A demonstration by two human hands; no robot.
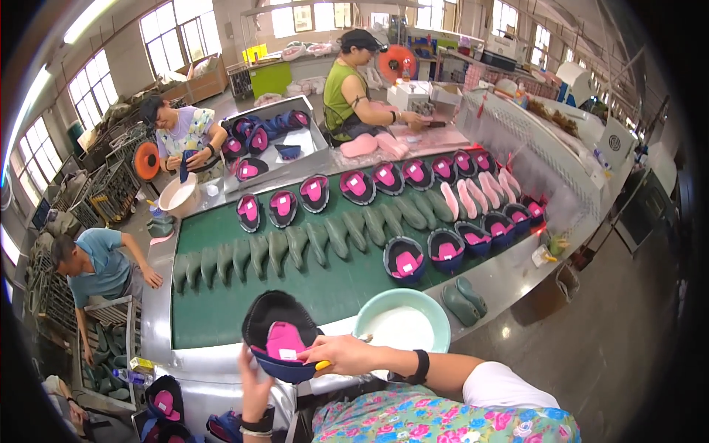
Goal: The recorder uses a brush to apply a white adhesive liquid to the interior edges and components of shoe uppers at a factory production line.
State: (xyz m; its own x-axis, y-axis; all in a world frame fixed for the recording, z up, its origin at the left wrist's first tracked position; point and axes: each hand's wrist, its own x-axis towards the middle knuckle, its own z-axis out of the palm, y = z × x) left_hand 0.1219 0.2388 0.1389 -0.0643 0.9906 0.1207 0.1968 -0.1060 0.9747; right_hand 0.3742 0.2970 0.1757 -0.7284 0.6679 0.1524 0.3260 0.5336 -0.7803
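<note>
Just in front of me is a navy shoe upper point(282, 368) with a black padded lining and a pink sole inside bearing a white label. My left hand point(255, 380) grips it from its left side. My right hand point(341, 355) is closed on a brush with a yellow handle point(323, 365), beside the upper's right edge. What looks like the brush's tip point(366, 337) points toward a pale green basin point(442, 325) of white liquid. That basin stands at the belt's near edge, right of the upper.
A green conveyor belt point(221, 314) carries rows of dark green shoe lasts point(317, 240), pink insoles point(468, 198) and similar uppers point(404, 262). Two green lasts point(464, 301) lie on the metal edge. More uppers point(164, 402) lie lower left. Co-workers point(111, 266) work at left and beyond the belt.
</note>
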